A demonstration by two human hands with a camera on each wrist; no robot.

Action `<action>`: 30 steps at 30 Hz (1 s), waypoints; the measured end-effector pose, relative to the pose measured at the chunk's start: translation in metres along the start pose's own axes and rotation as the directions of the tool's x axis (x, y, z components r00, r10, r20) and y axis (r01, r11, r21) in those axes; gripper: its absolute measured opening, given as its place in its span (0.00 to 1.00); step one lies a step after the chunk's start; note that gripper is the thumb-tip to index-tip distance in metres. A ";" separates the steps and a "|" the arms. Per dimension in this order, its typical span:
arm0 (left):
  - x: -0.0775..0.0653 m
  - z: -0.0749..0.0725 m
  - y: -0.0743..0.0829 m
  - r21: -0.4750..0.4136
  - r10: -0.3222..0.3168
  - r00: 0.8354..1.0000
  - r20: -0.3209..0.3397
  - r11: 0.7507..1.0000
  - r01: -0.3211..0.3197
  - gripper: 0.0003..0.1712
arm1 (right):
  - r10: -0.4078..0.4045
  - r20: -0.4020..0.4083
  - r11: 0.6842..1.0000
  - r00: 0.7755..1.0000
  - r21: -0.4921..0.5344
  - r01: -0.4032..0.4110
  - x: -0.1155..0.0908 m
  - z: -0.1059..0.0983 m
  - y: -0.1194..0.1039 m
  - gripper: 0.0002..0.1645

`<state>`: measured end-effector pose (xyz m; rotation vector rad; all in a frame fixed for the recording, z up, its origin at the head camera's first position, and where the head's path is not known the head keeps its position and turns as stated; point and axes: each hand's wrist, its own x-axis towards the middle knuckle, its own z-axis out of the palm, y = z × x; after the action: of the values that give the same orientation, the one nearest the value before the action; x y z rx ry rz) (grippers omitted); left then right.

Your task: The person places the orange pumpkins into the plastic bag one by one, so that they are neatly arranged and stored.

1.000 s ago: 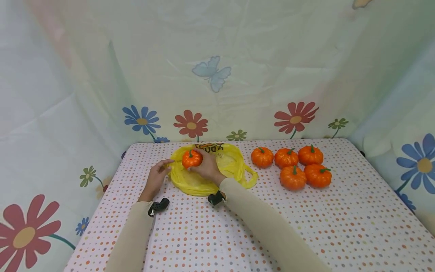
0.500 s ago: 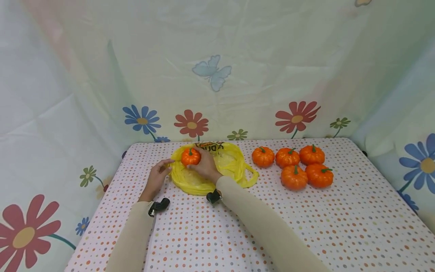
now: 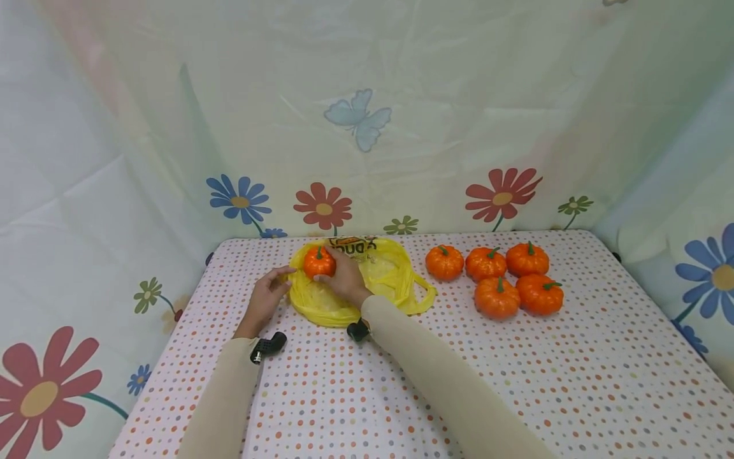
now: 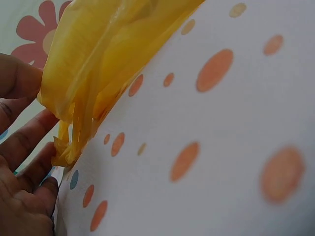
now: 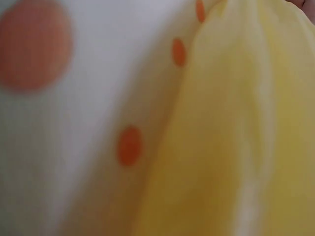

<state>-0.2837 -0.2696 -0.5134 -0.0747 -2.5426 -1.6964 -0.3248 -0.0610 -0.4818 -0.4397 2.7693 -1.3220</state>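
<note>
A yellow plastic bag (image 3: 322,310) lies open on the dotted table, its mouth facing up. My left hand (image 3: 267,294) is at the bag's left rim and holds it with the fingertips; in the left wrist view the fingers (image 4: 29,140) meet the bag's edge (image 4: 83,73). Over the left part of the bag's mouth, my right hand (image 3: 346,278) grips a small orange pumpkin (image 3: 319,262) with a green stem from its right side. In the right wrist view the yellow bag (image 5: 221,137) fills the right half, and the pumpkin is out of sight.
Several orange pumpkins (image 3: 497,298) stand in a cluster on the right side of the table. A bag handle loop (image 3: 425,298) points toward them. Behind the table (image 3: 321,395) hangs a flowered curtain (image 3: 401,172).
My right hand has moved slightly left with the pumpkin, deeper into the left side of the bag's mouth. The left hand has stayed at the rim.
</note>
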 end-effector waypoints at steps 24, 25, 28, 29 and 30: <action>0.002 0.007 0.000 -0.026 0.013 1.000 -0.002 1.000 -0.013 0.18 | 0.022 -0.072 0.970 0.997 0.243 -0.004 -0.046 -0.112 0.020 0.37; 0.002 0.007 0.001 -0.029 0.010 1.000 -0.004 1.000 -0.010 0.18 | 0.042 -0.134 0.965 0.990 0.260 -0.006 -0.051 -0.122 0.024 0.34; 0.000 0.005 0.002 -0.011 0.002 1.000 -0.017 1.000 -0.002 0.17 | 0.098 -0.333 0.964 0.938 0.265 -0.006 -0.063 -0.148 0.036 0.28; -0.001 0.004 0.003 -0.010 0.001 1.000 -0.021 1.000 -0.001 0.17 | 0.111 -0.399 0.967 0.910 0.253 -0.007 -0.066 -0.156 0.041 0.26; -0.001 0.003 0.003 -0.005 -0.001 1.000 -0.022 1.000 0.001 0.17 | 0.122 -0.456 0.973 0.881 0.232 -0.015 -0.069 -0.163 0.045 0.26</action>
<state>-0.2827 -0.2659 -0.5122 -0.0543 -2.5228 -1.6947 -0.2947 0.1077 -0.4189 0.0009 2.8964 -1.9133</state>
